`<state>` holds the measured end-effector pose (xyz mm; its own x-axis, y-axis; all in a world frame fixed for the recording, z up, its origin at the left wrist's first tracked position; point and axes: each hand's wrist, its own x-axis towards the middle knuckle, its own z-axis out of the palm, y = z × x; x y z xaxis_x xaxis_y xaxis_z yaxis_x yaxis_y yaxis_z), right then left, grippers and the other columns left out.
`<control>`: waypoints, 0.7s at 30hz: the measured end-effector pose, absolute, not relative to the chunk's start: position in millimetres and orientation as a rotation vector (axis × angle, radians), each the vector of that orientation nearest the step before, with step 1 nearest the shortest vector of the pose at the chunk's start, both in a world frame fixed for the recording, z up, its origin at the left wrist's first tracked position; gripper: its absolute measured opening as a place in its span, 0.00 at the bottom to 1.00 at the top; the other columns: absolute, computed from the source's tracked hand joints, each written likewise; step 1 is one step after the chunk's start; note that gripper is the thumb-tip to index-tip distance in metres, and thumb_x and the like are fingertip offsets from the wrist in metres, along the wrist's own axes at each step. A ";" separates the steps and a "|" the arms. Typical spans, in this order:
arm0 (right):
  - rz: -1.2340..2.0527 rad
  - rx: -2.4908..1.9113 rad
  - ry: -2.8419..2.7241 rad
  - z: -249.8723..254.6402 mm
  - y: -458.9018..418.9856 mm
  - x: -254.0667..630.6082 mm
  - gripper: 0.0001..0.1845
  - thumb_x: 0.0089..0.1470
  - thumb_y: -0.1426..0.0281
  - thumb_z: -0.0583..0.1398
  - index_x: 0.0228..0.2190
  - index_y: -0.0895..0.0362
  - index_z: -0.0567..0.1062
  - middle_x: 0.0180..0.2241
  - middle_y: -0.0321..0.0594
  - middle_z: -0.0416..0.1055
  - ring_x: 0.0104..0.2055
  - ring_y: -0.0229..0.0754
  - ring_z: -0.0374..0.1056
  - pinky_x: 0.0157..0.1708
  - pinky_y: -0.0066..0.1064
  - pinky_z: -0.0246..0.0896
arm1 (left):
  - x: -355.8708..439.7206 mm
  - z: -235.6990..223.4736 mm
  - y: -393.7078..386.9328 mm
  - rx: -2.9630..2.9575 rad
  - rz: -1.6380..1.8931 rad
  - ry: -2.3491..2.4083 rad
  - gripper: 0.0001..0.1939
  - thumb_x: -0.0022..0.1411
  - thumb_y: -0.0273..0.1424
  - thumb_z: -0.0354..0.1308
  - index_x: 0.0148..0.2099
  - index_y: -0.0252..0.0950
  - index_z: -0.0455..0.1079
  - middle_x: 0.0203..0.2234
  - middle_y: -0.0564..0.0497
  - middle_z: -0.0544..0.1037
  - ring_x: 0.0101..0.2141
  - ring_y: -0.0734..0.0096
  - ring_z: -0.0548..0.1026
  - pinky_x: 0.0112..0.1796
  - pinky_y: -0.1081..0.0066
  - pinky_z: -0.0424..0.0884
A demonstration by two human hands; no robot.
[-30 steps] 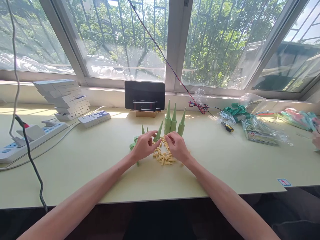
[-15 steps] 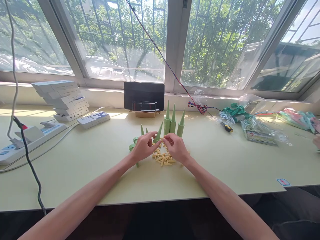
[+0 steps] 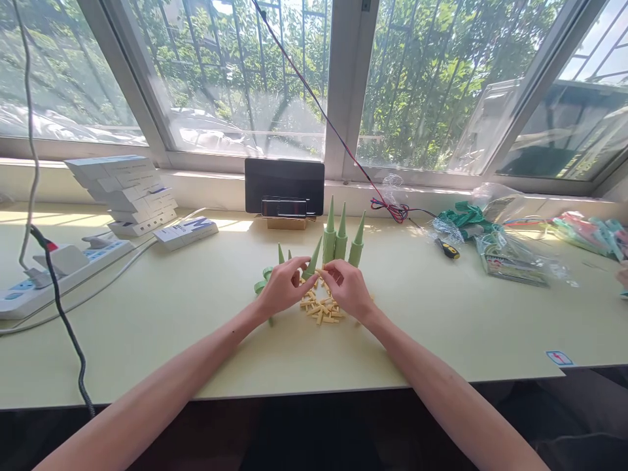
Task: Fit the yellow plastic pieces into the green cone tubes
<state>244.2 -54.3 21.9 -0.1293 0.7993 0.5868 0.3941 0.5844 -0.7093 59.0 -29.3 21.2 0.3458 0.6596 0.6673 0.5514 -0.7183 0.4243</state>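
My left hand (image 3: 283, 286) is closed around the base of a green cone (image 3: 314, 255), which leans to the right. My right hand (image 3: 349, 288) pinches a small yellow stick (image 3: 320, 271) at the cone's lower edge; the fingers hide most of it. Below both hands lies a loose ring of small yellow sticks (image 3: 321, 314) on the table. Just behind stand three green tubes topped with cones (image 3: 341, 245). Green loops (image 3: 262, 281) and smaller green cones (image 3: 280, 254) show beside my left hand, partly covered by it.
At the back stands a dark tablet (image 3: 284, 180) with a phone (image 3: 283, 207) before it. White boxes (image 3: 132, 193) are stacked left, near a power strip (image 3: 63, 278). Right are a yellow-black tool (image 3: 447, 249), plastic bags (image 3: 513, 258) and coiled wires (image 3: 392, 209). Another person's hand (image 3: 624, 275) shows at the right edge.
My right fingertips have come slightly left, bringing the small stick to the green cone. My left hand keeps its hold on the cone. The view shifted a little and came back.
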 end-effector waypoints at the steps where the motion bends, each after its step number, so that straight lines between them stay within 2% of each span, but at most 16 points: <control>1: 0.479 -0.991 -1.735 22.1 -54.4 244.1 0.08 0.60 0.65 0.58 0.31 0.56 0.72 0.29 0.39 0.71 0.26 0.38 0.64 0.28 0.30 0.62 | 59.1 21.4 -29.5 2.473 1.316 1.121 0.15 0.62 0.37 0.60 0.48 0.35 0.69 0.25 0.56 0.73 0.16 0.83 0.60 0.22 0.77 0.63; 9: 0.542 -1.013 -1.705 25.5 -58.1 244.9 0.11 0.58 0.64 0.59 0.41 0.57 0.71 0.27 0.36 0.69 0.25 0.37 0.65 0.27 0.28 0.62 | 60.0 24.1 -31.8 2.479 1.303 1.126 0.15 0.62 0.37 0.60 0.48 0.35 0.69 0.30 0.52 0.76 0.16 0.84 0.61 0.21 0.77 0.64; 21: 0.508 -1.009 -1.725 25.5 -56.7 244.5 0.10 0.59 0.64 0.58 0.39 0.57 0.74 0.27 0.38 0.71 0.26 0.38 0.65 0.28 0.29 0.63 | 59.2 22.7 -31.1 2.474 1.295 1.140 0.15 0.62 0.37 0.59 0.48 0.35 0.69 0.31 0.52 0.77 0.15 0.83 0.61 0.22 0.76 0.64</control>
<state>244.5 -56.7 25.5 -0.1195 0.8196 0.5604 0.3855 0.5584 -0.7346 59.2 -31.1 22.7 0.3480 0.6713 0.6544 0.5642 -0.7074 0.4257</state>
